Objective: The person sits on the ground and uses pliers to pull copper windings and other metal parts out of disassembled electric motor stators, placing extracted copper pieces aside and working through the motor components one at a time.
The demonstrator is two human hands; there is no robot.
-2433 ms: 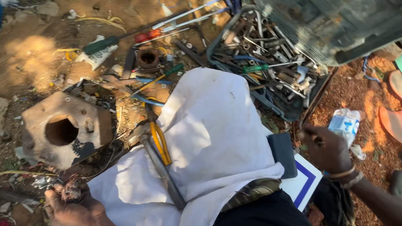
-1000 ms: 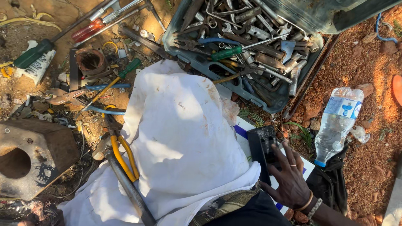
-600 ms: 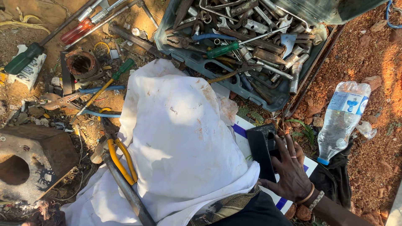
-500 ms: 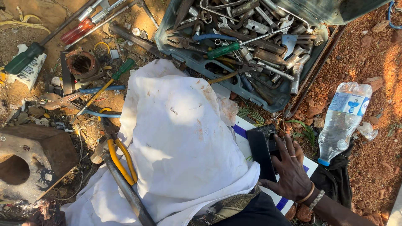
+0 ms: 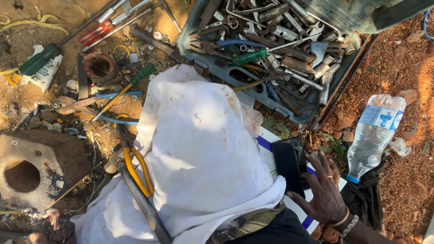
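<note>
Nearby, hand (image 5: pixel 323 194) beside black phone (image 5: pixel 289 165)

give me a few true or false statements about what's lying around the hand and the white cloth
1. The right hand rests beside a black phone. True.
2. The plastic bottle stands upright. False: it lies on the red dirt.
3. The tool tray is empty. False: it is packed with metal tools.
4. Yellow-handled pliers lie at the white cloth's left edge. True.
5. A green-handled screwdriver lies in the tray. True.
</note>
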